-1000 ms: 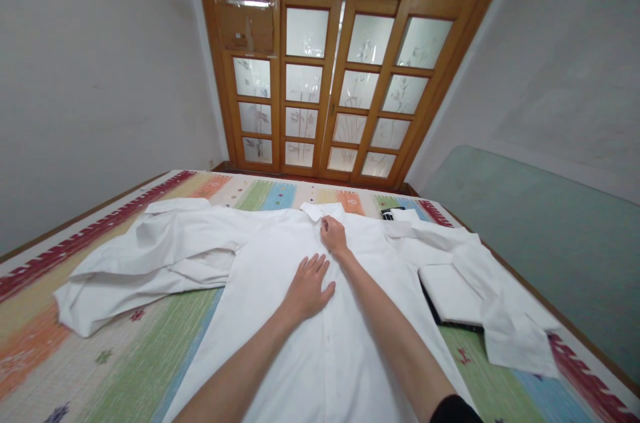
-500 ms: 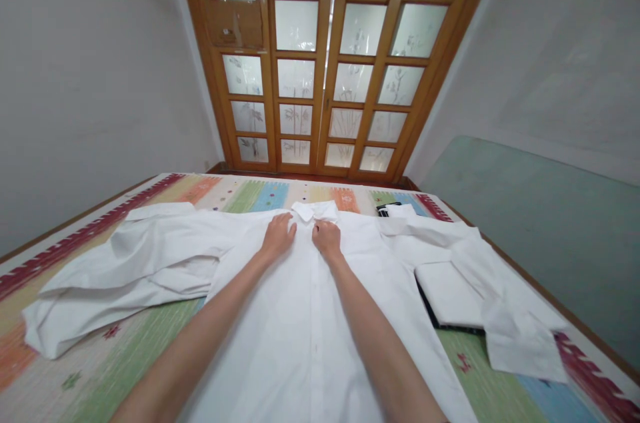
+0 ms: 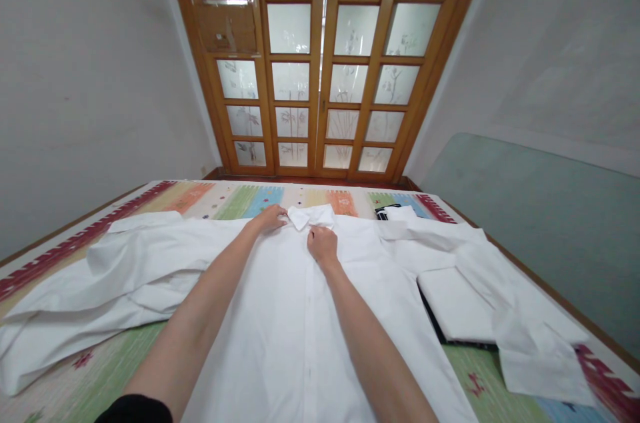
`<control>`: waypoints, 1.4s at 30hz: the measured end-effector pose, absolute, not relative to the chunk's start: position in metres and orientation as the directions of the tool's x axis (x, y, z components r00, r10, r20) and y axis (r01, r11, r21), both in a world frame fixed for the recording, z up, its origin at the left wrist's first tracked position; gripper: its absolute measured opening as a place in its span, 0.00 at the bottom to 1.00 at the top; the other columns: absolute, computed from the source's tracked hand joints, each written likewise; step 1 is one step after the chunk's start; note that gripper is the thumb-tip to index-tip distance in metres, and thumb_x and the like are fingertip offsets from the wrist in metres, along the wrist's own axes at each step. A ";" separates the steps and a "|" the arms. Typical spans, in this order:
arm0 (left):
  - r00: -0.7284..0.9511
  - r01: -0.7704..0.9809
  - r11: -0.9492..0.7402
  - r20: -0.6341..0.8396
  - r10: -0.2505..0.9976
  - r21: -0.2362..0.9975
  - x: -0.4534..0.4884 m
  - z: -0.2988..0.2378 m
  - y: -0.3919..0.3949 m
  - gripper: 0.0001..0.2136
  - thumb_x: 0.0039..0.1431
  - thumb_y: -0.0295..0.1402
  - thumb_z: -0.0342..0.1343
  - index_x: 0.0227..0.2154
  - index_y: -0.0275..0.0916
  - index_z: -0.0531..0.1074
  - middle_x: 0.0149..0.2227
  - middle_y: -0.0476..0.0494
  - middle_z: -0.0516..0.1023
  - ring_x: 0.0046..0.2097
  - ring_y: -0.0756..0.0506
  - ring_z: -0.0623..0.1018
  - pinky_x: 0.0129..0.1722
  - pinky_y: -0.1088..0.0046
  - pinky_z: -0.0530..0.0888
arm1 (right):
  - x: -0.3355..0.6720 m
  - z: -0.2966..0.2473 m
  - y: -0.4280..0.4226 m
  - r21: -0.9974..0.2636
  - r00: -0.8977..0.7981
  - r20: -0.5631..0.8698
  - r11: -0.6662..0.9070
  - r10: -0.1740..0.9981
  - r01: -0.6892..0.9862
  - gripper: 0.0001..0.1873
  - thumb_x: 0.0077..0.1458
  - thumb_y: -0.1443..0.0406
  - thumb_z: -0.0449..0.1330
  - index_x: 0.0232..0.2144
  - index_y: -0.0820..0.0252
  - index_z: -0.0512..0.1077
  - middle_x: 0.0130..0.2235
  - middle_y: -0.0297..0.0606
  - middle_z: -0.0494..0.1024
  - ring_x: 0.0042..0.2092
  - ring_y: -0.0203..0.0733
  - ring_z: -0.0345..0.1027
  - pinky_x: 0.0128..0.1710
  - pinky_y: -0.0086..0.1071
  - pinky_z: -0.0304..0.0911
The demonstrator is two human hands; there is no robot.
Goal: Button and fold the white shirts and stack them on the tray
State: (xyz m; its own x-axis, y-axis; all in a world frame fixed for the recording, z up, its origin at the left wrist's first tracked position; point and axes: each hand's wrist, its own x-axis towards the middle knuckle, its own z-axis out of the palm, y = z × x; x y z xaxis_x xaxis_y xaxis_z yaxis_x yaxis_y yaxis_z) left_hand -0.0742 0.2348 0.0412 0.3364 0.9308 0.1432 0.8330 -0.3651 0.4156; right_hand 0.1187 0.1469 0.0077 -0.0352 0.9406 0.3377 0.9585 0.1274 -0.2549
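A white long-sleeved shirt point(image 3: 300, 316) lies spread flat on a colourful striped mat point(image 3: 150, 343), sleeves out to both sides. My left hand point(image 3: 270, 218) rests at the left side of the collar point(image 3: 313, 215), fingers closed on the cloth there. My right hand point(image 3: 321, 243) sits just below the collar on the button line, fingers curled and pinching the fabric. Both forearms stretch over the shirt's body.
A dark flat laptop-like thing point(image 3: 453, 333) lies under the right sleeve point(image 3: 500, 296). A small black-and-white object point(image 3: 393, 211) sits at the mat's far edge. Wooden glass-paned doors point(image 3: 320, 83) stand beyond; a pale green panel point(image 3: 540, 230) runs along the right.
My left hand moved from the shirt's chest up to the left side of the collar. My right hand stayed near the collar. The view shifted slightly, and the collar looks more folded over.
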 end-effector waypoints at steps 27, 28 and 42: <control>0.165 0.845 -0.322 0.364 0.917 0.427 -0.056 0.023 0.233 0.11 0.55 0.22 0.51 0.40 0.37 0.73 0.39 0.39 0.77 0.46 0.40 0.74 0.49 0.62 0.68 | 0.122 0.005 0.151 -0.328 -0.063 0.372 0.195 0.926 0.924 0.15 0.59 0.72 0.51 0.38 0.62 0.78 0.40 0.44 0.81 0.42 0.41 0.73 0.42 0.28 0.61; 0.145 0.857 -0.315 0.396 0.907 0.408 -0.053 0.022 0.227 0.11 0.55 0.21 0.50 0.40 0.37 0.73 0.42 0.36 0.75 0.49 0.38 0.72 0.52 0.59 0.65 | 0.123 0.004 0.152 -0.341 -0.067 0.379 0.206 0.923 0.917 0.16 0.59 0.73 0.51 0.39 0.62 0.78 0.41 0.44 0.81 0.42 0.41 0.73 0.43 0.28 0.61; 0.072 0.865 -0.255 0.397 0.915 0.431 0.011 0.004 0.169 0.06 0.53 0.24 0.51 0.31 0.36 0.73 0.35 0.36 0.74 0.43 0.39 0.74 0.44 0.63 0.70 | 0.126 0.002 0.151 -0.441 -0.029 0.492 0.278 0.870 0.853 0.19 0.54 0.77 0.51 0.42 0.61 0.77 0.42 0.42 0.79 0.45 0.44 0.64 0.49 0.32 0.60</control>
State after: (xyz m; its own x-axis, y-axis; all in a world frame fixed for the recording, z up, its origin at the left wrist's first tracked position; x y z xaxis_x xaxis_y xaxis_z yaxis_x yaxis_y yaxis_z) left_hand 0.0112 0.1692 0.0040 0.0715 0.9150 0.3970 0.8654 -0.2548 0.4314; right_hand 0.1263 0.1506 0.0018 -0.0292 0.8702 0.4919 0.8531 0.2781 -0.4414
